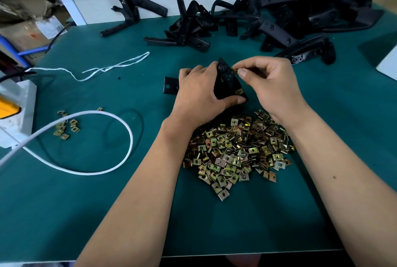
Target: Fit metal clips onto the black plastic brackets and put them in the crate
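Green counter (236, 223), seen from the head camera. Both hands work at mid-counter, just beyond the big clip heap.

Left hand (199, 92): fingers curled round a black bracket (226, 75), thumb pressed along its near lower edge. The bracket stands tilted, pointed tip up and away. One brass-coloured fitted clip (238, 91) sits on its lower right edge, just above the thumb. A flat black tab with a hole (171, 86) shows to the left of the hand; whether it belongs to the same bracket cannot be told.

Right hand (270, 81): thumb and forefinger pinch a single metal clip (235, 71), held against the bracket's upper right edge. Other fingers curled in.

Clip heap (236, 152): loose pile of brass-toned square clips, directly under and between the two wrists, touching the bracket's base area.

Spare brackets (268, 19): a tangled black stack along the far edge, well apart from the hands.

Left side: a few stray clips (66, 126), a looped white cable (86, 142), a white string (107, 68).
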Tool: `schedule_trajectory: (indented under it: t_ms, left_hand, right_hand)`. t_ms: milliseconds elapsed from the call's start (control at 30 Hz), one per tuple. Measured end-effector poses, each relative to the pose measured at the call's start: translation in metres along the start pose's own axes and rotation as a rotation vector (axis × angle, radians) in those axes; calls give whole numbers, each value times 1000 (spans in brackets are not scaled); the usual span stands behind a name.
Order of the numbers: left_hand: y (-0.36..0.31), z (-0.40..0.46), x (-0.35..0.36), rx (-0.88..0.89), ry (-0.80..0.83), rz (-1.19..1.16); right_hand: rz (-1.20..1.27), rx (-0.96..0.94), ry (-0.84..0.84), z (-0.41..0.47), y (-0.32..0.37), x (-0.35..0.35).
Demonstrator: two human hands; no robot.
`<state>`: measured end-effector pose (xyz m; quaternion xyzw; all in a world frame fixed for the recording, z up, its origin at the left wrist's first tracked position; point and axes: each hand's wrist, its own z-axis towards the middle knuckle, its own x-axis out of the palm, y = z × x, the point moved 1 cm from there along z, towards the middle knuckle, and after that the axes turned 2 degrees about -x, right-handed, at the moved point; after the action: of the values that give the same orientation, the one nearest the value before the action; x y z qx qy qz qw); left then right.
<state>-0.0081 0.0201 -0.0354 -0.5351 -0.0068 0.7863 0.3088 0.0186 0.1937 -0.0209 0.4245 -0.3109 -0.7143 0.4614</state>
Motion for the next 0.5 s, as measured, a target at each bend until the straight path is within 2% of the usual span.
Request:
schedule_trajectory:
  t_ms: [367,500]
  left_hand:
    - [-1,0,1,-11,17,-28]
    - [-1,0,1,-15,27,-39]
  right_hand:
    - [83,26,-37,2,-5,0]
    - [63,32,0,2,-4,-2]
